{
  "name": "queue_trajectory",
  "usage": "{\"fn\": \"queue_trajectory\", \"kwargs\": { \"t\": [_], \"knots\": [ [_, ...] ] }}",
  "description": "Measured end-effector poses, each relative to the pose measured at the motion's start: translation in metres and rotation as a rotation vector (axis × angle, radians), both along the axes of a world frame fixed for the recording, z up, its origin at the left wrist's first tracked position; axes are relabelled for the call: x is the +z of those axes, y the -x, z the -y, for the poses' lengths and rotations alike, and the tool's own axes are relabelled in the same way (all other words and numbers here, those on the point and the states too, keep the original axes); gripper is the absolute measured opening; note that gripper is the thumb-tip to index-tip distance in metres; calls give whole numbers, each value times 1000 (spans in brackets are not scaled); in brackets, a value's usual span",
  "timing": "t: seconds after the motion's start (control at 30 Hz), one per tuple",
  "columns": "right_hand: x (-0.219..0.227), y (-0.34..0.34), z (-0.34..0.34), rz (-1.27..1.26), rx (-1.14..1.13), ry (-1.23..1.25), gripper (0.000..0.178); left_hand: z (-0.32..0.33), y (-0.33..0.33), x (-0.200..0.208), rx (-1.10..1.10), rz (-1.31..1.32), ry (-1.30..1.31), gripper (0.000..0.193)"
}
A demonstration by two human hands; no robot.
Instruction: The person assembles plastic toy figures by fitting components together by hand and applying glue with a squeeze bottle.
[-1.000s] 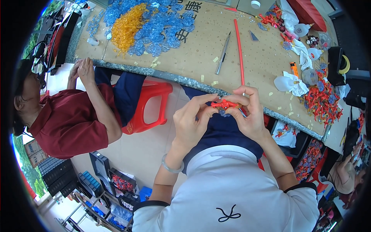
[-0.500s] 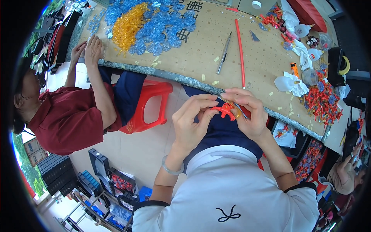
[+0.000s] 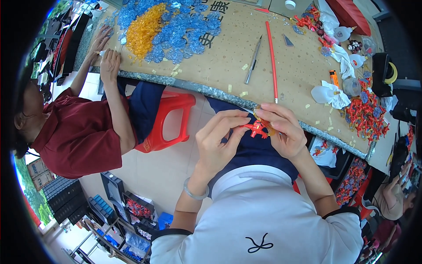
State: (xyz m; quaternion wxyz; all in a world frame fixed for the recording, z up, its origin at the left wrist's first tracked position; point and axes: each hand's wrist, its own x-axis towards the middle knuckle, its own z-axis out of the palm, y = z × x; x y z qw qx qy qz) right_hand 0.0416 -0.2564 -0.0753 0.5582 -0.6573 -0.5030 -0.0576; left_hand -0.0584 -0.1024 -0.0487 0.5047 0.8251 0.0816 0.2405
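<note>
ok so the little red figure [image 3: 256, 128] was over the navy-trousered lap [image 3: 251, 154], right between both hands; left hand [image 3: 219, 137] had one end pinched, thumb against fingertips; right hand [image 3: 286, 133] gripped the other side, fingers curled, couldn't tell exactly where its thumb pressed

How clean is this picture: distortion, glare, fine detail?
Head view: the table edge curves, picture corners go black; head view: greenery at left is partly washed out; head view: the red figure between left hand and right hand is too small for fine detail.
</note>
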Motion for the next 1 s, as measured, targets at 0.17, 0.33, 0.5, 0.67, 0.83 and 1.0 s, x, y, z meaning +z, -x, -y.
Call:
{"fn": "queue_trajectory", "kwargs": {
  "t": [0.17, 0.33, 0.5, 0.67, 0.83, 1.0],
  "knots": [
    [-2, -2, -2, 14, -8, -33, 27, 0, -1, 0, 1, 8, -6, 14],
    [-1, -2, 0, -26, 22, 16, 36, -1, -1, -2, -11, 14, -15, 15],
    [-2, -2, 2, -34, 35, 39, 36, -4, -3, 4, -88, -2, -75, 15],
    [-3, -5, 3, -51, 63, 22, 38, -11, -3, 3, -154, 41, -211, 15],
    [-5, -8, 0, -35, 112, 34, 37, -13, 1, 9, -153, -53, -216, 12],
    [14, 14, -10, -782, 81, 10, 28, -9, -1, 10, -47, -137, -19, 12]
  ]
}}
